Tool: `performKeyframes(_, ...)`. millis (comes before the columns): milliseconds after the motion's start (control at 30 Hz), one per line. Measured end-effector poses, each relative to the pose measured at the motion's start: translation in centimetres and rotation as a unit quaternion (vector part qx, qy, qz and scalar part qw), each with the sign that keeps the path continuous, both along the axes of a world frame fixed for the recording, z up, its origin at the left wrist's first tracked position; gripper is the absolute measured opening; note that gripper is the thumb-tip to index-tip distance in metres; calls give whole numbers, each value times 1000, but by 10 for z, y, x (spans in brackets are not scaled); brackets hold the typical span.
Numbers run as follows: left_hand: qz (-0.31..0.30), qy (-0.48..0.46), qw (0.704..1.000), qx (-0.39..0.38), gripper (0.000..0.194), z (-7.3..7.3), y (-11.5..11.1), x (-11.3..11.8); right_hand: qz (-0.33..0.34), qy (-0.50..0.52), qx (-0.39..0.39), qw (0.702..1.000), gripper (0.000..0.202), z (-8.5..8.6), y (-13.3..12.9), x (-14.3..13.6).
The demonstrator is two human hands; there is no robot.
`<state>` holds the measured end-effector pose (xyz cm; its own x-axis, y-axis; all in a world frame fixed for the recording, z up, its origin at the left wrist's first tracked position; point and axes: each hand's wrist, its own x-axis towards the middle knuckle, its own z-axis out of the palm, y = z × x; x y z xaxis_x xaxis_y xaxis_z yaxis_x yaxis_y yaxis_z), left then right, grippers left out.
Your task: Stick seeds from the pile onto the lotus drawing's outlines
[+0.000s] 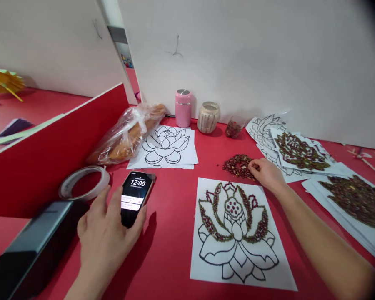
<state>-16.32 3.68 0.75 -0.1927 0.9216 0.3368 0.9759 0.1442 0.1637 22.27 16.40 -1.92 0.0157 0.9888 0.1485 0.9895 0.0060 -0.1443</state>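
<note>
My left hand [108, 233] is spread over a phone [133, 193] whose lit screen reads 12:00. Its fingers lie along the phone's left side and the thumb is by the right edge. At the near right of a small pile of dark red beans [236, 164], my right hand [264, 173] has its fingertips pinched together; what is between them is too small to make out. Below the pile lies a paper with a lotus drawing [237, 250]. Red and green beans line its upper petals and red ones dot its centre; the lower petals show bare outline.
Bean-covered lotus sheets [300, 152] overlap at the right. Behind are a pink flask [183, 108], a jar [208, 118], a small bag of beans [233, 127], and a plain lotus drawing [175, 146]. Bagged bread [131, 137], a tape roll [81, 183] and a red divider [50, 154] stand left.
</note>
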Motion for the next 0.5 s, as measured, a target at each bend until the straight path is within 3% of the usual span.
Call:
performKeyframes(267, -44, 25, 998, 37, 34, -19, -30, -18, 7, -5, 4, 1000, 16, 1, -1, 0)
performKeyframes(500, -48, 8, 999, 21, 31, -22, -47, -22, 9, -4, 6, 1000, 18, 0, -2, 0)
